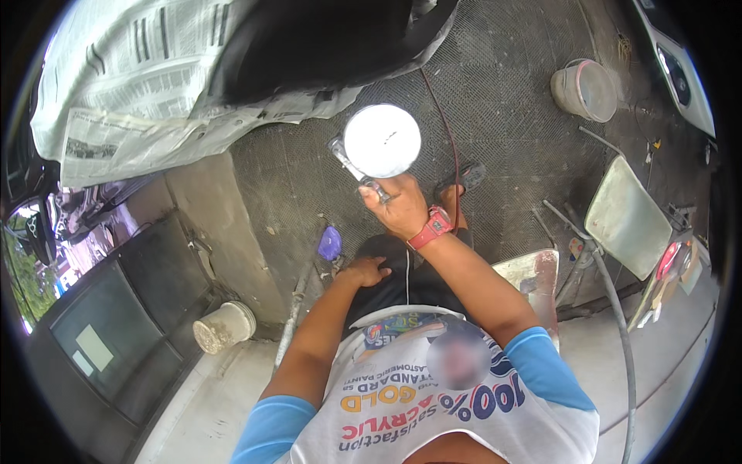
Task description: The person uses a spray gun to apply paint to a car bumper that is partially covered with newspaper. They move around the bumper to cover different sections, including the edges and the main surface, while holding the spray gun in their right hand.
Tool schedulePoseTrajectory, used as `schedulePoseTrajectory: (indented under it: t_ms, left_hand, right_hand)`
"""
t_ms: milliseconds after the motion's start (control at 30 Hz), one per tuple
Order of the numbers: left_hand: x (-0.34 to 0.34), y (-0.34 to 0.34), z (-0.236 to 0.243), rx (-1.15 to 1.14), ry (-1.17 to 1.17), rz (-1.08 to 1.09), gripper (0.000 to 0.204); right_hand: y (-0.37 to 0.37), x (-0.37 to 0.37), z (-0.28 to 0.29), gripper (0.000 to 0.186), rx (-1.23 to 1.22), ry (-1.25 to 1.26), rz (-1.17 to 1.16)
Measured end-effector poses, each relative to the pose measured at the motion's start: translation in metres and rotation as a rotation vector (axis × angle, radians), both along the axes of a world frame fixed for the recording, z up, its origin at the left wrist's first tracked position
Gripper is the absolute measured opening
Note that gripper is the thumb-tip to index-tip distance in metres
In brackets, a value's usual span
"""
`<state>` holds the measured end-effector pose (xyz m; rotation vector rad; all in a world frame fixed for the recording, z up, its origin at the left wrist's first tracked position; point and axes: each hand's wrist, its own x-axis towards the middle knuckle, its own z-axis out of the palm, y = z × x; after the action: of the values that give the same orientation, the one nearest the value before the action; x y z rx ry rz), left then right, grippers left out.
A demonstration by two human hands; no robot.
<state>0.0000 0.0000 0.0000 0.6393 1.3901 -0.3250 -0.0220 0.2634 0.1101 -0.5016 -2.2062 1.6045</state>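
A spray gun (344, 158) with a round white-topped cup (382, 135) is gripped in my right hand (398, 207), out in front of me. A red watch is on that wrist. My left hand (363, 271) rests by my dark-clothed left thigh, fingers loosely apart, with nothing visible in it. A small purple object (329, 243) lies just beyond it, too small to identify surely. A thin red hose (444, 116) runs along the dark textured floor (510, 139), past my sandalled right foot.
Newspaper sheets (116, 143) cover a dark object at upper left. A bucket (583, 90) stands at upper right, another (224, 329) at lower left. Metal-framed seats with worn panels (626, 216) are to my right. A car's white body (676, 69) shows at the right edge.
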Motion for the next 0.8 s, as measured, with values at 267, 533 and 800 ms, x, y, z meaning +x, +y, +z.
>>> schedulePoseTrajectory:
  t_ms: [267, 533, 800]
  left_hand:
    - [0.013, 0.032, -0.003, -0.038, -0.025, -0.228, 0.074]
    - [0.026, 0.04, -0.019, -0.053, -0.025, -0.297, 0.074]
    - [0.036, 0.053, -0.029, -0.118, -0.07, -0.368, 0.073]
  right_hand:
    - [0.075, 0.025, -0.046, 0.046, -0.018, 0.14, -0.391]
    - [0.083, 0.046, -0.085, 0.039, 0.045, 0.061, -0.354]
    - [0.058, 0.024, -0.124, 0.034, -0.043, -0.072, -0.093]
